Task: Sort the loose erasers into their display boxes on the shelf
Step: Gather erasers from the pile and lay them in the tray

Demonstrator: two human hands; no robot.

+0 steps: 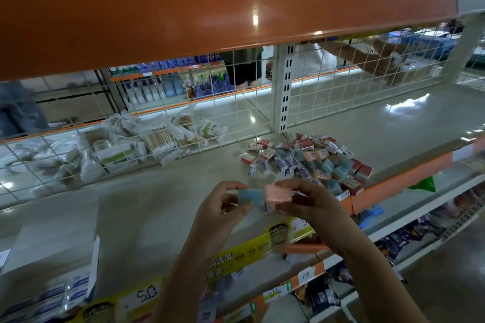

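Pale store shelving (147,191) with an orange front edge fills the view, backed by a white wire grid (341,76). Both hands meet above the shelf's front: the left hand (223,214) pinches a blue eraser (250,197) between thumb and fingertips, and the right hand (312,204) grips a pink eraser (278,193) that touches the blue one. Just behind them lies the pile of loose erasers (309,160) (red, blue and pink, some in paper sleeves). An open display box (65,283) of erasers sits at the lower left. Packets of cotton swabs (157,139) lie beyond the grid.
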